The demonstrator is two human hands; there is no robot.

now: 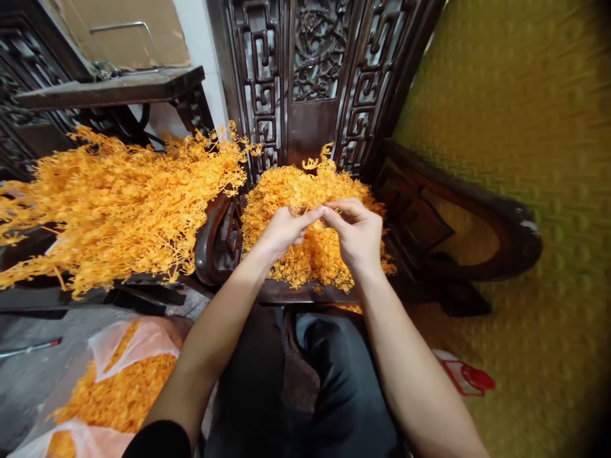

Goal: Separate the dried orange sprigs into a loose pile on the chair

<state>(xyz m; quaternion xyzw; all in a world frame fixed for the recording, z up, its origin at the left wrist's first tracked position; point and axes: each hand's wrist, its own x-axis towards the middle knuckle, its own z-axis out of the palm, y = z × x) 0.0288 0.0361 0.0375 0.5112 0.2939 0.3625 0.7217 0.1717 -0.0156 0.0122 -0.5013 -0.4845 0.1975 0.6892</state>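
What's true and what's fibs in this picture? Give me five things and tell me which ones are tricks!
1. The left hand and right hand meet over an orange pile. True.
2. The carved panel behind the pile is white all over. False: it is dark.
3. The bag at the lower left has orange stuff in it. True.
4. The left hand is inside that bag. False: its fingertips are up by the right hand's.
5. The trousers are bright red. False: they are dark.
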